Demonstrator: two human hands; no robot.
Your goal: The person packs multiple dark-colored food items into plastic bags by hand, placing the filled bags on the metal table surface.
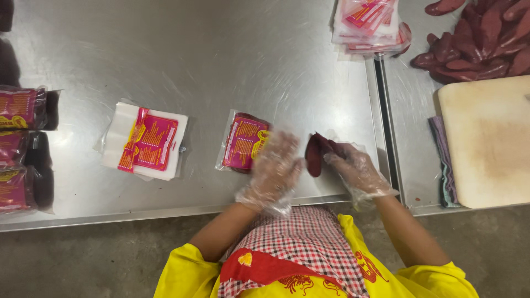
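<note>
While the right hand (358,168), in a thin clear glove, is closed around a dark red sausage piece (314,154), the left hand (274,168) lies spread and slack beside it, its gloved fingers loose and holding nothing that I can make out, though they come close to the filled pink-labelled packet (245,142). That packet is my landmark: the sausage piece sits just to its right, near the front edge of the steel table (221,55); a flat stack of empty pouches (146,142) lies to its left, and further left, sealed packs (22,149) line the table's edge. Far right of the packet lie a pale cutting board (488,140) and a heap of red sausages (480,38).

The risk I see is the slippery glove: a greasy piece pinched that lightly, so near the edge, could squirt free and drop to the floor. The loose left hand could also nudge the filled packet off line or drag it forward.
</note>
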